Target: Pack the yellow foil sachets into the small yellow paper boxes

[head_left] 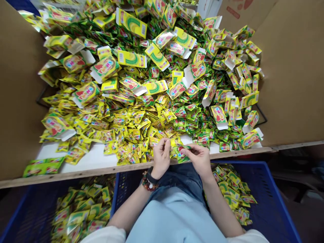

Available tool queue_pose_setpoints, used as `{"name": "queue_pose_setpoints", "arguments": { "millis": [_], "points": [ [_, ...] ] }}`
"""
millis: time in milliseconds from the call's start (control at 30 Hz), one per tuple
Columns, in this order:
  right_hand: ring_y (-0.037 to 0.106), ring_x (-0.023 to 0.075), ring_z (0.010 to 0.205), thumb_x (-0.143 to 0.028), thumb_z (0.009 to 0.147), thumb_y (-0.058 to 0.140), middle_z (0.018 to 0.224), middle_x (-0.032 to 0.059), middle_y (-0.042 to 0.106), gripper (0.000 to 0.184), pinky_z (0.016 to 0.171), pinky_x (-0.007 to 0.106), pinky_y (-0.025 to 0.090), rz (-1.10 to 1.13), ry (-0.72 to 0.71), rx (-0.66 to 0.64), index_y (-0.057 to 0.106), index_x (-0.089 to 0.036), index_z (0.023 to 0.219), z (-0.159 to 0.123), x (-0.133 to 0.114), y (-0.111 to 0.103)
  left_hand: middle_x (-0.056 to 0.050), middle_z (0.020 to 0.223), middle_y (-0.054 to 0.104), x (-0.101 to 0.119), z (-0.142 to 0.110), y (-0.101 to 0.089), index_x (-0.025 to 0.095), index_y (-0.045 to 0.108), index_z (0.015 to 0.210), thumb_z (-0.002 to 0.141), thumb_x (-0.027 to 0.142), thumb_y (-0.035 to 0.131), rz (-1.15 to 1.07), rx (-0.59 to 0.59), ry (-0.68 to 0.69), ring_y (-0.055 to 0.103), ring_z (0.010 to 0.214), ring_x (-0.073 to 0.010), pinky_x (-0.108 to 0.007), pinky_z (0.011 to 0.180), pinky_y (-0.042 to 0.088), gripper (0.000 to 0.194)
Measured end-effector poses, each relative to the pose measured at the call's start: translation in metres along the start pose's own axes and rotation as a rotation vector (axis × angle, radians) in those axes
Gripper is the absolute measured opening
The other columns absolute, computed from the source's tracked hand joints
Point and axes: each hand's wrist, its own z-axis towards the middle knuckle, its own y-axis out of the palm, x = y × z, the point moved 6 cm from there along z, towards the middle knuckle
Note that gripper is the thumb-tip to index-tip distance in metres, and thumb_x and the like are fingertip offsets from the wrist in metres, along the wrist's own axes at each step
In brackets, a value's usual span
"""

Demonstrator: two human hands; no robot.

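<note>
Left hand (162, 153): forearm angled inward, fingers curled against thumb; cannot tell whether anything is inside. Right hand (201, 158): forearm slanting in from the right, thumb and fingertips pinched closed on 1 small glossy green, red-printed sachet (182, 157), above the brown wooden table edge (96, 170).

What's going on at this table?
A person's right hand pinches a green packet at the table's front edge. The left hand is beside it, fingertips together; whether it grips anything is unclear. Yellow and green packets are heaped ahead, with cartons, many open-flapped, lying on top. Blue crates below hold more yellow-green packs.
</note>
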Motion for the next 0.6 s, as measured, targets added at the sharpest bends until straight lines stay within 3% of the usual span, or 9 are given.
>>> {"name": "queue_pose_setpoints", "arguments": {
  "millis": [133, 233, 300, 367, 500, 600],
  "points": [
    [0.062, 0.0148, 0.058, -0.032, 0.06, 0.086, 0.064, -0.0004, 0.072, 0.017, 0.057, 0.026, 0.052, 0.1, 0.074, -0.037, 0.075, -0.021, 0.069, -0.005, 0.004, 0.008, 0.003, 0.066, 0.049, -0.001, -0.004, -0.002, 0.019, 0.051, 0.077, 0.095, 0.052, 0.041, -0.036, 0.197, 0.023, 0.046, 0.059, -0.0107, -0.022, 0.058, 0.041, 0.039],
    [0.069, 0.0186, 0.074, -0.035, 0.062, 0.085, 0.078, 0.0026, 0.077, 0.021, 0.072, 0.03, 0.055, 0.216, 0.138, -0.052, 0.074, -0.021, 0.073, -0.006, 0.003, 0.01, 0.001, 0.07, 0.055, 0.005, -0.007, -0.005, 0.018, 0.056, 0.082, 0.096, 0.05, 0.039, 0.138, 0.25, 0.155, 0.051, 0.062, -0.0118, -0.023, 0.061, 0.042, 0.039],
    [0.07, 0.0207, 0.088, -0.037, 0.064, 0.084, 0.09, 0.0044, 0.077, 0.022, 0.08, 0.032, 0.055, 0.28, 0.155, -0.042, 0.072, -0.022, 0.075, -0.005, 0.001, 0.012, 0.0, 0.07, 0.057, 0.011, -0.009, -0.002, 0.018, 0.058, 0.083, 0.097, 0.048, 0.039, 0.214, 0.183, 0.245, 0.052, 0.061, -0.0118, -0.024, 0.061, 0.042, 0.038],
    [0.07, 0.0199, 0.085, -0.037, 0.064, 0.083, 0.088, 0.004, 0.077, 0.023, 0.077, 0.031, 0.055, 0.288, 0.13, -0.012, 0.07, -0.021, 0.075, -0.003, -0.001, 0.014, 0.0, 0.068, 0.057, 0.014, -0.011, 0.001, 0.018, 0.06, 0.083, 0.097, 0.047, 0.04, 0.197, 0.09, 0.27, 0.051, 0.058, -0.0114, -0.023, 0.059, 0.041, 0.038],
    [0.065, 0.0155, 0.064, -0.037, 0.068, 0.081, 0.068, 0.0002, 0.071, 0.023, 0.063, 0.027, 0.053, 0.126, 0.017, 0.07, 0.067, -0.02, 0.076, -0.002, -0.001, 0.014, 0.002, 0.062, 0.053, 0.008, -0.009, 0.003, 0.017, 0.062, 0.081, 0.093, 0.05, 0.048, -0.034, -0.04, 0.054, 0.047, 0.055, -0.0101, -0.021, 0.054, 0.039, 0.038],
    [0.065, 0.0152, 0.065, -0.037, 0.072, 0.077, 0.075, 0.0014, 0.072, 0.029, 0.064, 0.027, 0.054, 0.056, 0.004, 0.055, 0.069, -0.02, 0.093, -0.002, -0.001, 0.012, 0.0, 0.072, 0.063, 0.002, -0.01, 0.009, 0.016, 0.064, 0.086, 0.078, 0.051, 0.069, -0.215, -0.173, -0.101, 0.055, 0.061, -0.011, -0.021, 0.057, 0.045, 0.037]
  ]
}}
